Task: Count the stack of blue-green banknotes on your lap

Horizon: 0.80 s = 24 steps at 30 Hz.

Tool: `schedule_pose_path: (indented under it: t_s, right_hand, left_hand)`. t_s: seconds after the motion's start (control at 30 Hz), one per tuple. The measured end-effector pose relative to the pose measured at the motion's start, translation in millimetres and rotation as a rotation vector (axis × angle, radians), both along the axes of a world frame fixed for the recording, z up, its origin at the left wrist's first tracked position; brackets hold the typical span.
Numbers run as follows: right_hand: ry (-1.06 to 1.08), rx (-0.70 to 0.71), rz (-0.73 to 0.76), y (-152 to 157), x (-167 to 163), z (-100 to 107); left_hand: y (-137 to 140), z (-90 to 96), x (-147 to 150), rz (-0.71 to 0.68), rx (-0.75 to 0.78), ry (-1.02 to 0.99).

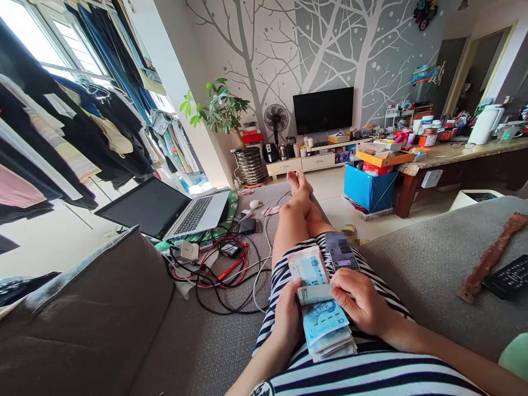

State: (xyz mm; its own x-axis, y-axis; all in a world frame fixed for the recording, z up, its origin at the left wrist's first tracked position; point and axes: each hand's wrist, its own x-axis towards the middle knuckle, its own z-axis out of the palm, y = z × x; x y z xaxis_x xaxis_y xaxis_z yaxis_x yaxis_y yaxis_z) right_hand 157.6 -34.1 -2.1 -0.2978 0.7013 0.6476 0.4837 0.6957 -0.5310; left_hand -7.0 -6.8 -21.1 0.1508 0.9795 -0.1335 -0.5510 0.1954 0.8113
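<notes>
A stack of banknotes (325,324) lies over my lap on the striped clothing, with a blue note on top. My left hand (286,308) grips the stack along its left side, thumb at the upper edge. My right hand (361,300) pinches the right end of a pale folded banknote (315,295) that crosses the stack. Beyond it, further notes, bluish and pinkish, extend toward my knees. Just past my right hand a phone (341,254) rests on my thigh with its screen lit and partly blurred.
On the sofa to the left are an open laptop (198,214), a white charger (187,251) and tangled cables (231,275). A black remote (509,278) lies at the right. Ahead are a blue box (367,190), a cluttered table (437,154) and a television (324,111).
</notes>
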Motion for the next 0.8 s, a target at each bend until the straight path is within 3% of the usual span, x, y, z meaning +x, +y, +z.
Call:
schedule_pose_path:
  t_s: [0.17,0.8]
  right_hand:
    - [0.024,0.033,0.139,-2.8,0.6,2.1]
    - [-0.042,0.024,0.236,-4.5,3.2,3.1]
  left_hand:
    - [-1.3,5.5,-0.5,-0.033,0.065,0.003]
    - [2.2,3.6,1.0,-0.060,0.082,-0.086]
